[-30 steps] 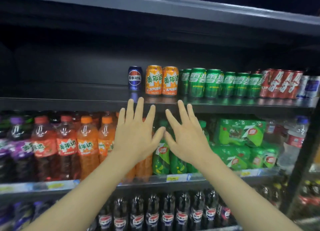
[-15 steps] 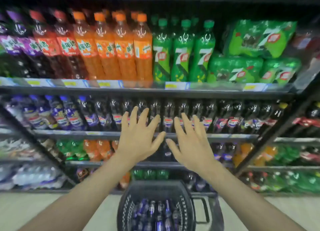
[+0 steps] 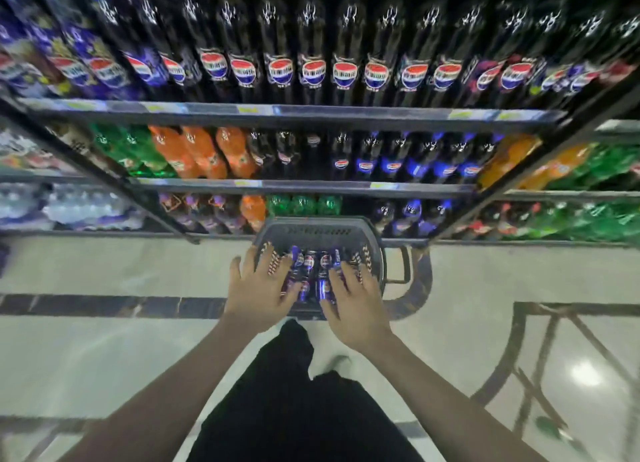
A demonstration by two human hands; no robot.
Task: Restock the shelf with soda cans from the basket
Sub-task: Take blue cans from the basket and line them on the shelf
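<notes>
A dark grey plastic basket point(image 3: 320, 231) stands on the floor in front of the shelving. Several blue soda cans point(image 3: 310, 262) lie inside it. My left hand point(image 3: 259, 290) hovers over the basket's left side, fingers spread and straight. My right hand point(image 3: 355, 297) hovers over its right side, fingers also spread. Neither hand holds anything. Both hands cover part of the cans. The can shelf higher up is out of view.
Shelves point(image 3: 298, 115) full of cola, orange and green soda bottles fill the upper half of the view. The basket's handle point(image 3: 403, 264) sticks out to the right. Pale tiled floor point(image 3: 104, 271) with dark stripes spreads on both sides. My dark trousers point(image 3: 287, 409) are below.
The view has tilted down from the can shelf to the floor. Both open hands have dropped from shelf height to just above the cans in the basket.
</notes>
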